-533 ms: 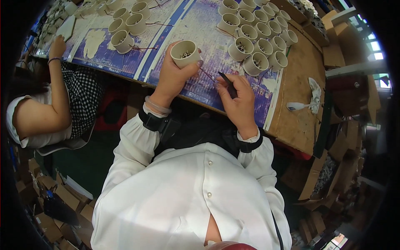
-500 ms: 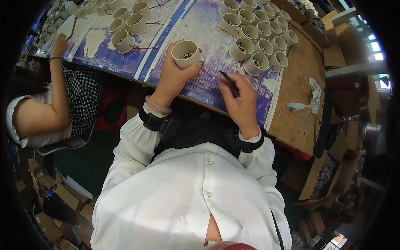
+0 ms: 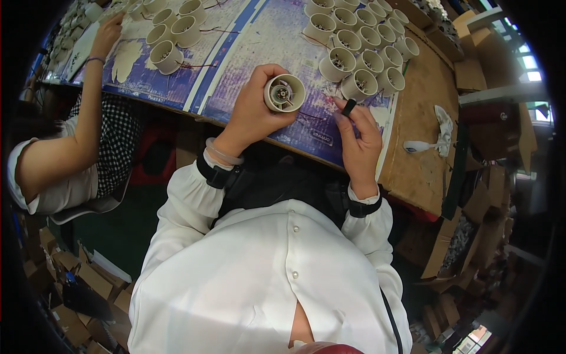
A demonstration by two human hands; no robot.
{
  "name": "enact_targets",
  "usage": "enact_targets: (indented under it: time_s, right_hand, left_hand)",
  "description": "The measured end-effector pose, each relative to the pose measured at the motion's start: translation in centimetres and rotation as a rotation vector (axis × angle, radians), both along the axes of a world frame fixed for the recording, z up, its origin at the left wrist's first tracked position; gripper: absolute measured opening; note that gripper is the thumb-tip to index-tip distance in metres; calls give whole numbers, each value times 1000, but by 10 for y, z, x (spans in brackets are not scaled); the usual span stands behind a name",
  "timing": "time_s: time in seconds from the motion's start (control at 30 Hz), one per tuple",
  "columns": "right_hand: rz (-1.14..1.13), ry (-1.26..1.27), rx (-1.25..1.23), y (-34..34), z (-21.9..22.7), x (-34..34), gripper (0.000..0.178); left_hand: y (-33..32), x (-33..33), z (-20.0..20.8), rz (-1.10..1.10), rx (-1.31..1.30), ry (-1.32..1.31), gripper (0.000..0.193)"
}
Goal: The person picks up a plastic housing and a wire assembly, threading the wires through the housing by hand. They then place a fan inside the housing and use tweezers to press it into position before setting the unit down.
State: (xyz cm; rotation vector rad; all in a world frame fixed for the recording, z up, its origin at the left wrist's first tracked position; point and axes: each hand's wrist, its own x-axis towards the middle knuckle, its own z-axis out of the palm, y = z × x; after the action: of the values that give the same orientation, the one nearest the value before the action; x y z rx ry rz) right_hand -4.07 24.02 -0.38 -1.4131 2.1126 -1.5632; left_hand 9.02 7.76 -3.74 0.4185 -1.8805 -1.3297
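Note:
My left hand (image 3: 250, 112) is wrapped around a white plastic cup-shaped housing (image 3: 285, 94), holding it above the table's near edge. The cup's mouth tips toward me, showing a round metal-coloured part and thin ribs inside. To its right, my right hand (image 3: 362, 138) pinches a slim black tool (image 3: 349, 107) between thumb and fingers; its exact kind cannot be made out. The tool and the held cup are apart. Just beyond my right hand stands a group of similar white cups (image 3: 358, 86), with small metal parts inside.
More white cups (image 3: 165, 58), some trailing dark red wires, stand at the left on the blue-and-white covered table (image 3: 236, 71). A co-worker's hand (image 3: 108, 35) reaches over the far left. A white bottle-like object (image 3: 416, 146) and crumpled white material (image 3: 443, 127) lie at right.
The left hand has shifted right and tipped the cup toward me. My right hand has moved right, away from the cup, with the black tool turned. The co-worker's hand has moved farther across the table.

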Motion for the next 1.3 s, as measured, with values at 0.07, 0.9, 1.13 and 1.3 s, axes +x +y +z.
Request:
enact_targets:
  time_s: [0.07,0.9,1.13,1.3]
  right_hand:
    - [-17,30,49,7,-1,0,20]
    - [-9,-50,-135,-39,3,9,16]
    - [12,-146,-228,-40,0,10,15]
    - [-4,-48,-170,-39,2,10,15]
  left_hand:
    - [0,1,3,-10,-28,-30,57]
    - [-1,1,8,-102,-35,-100,58]
    - [0,2,8,-115,0,-101,58]
    - [0,3,8,-113,-15,-110,58]
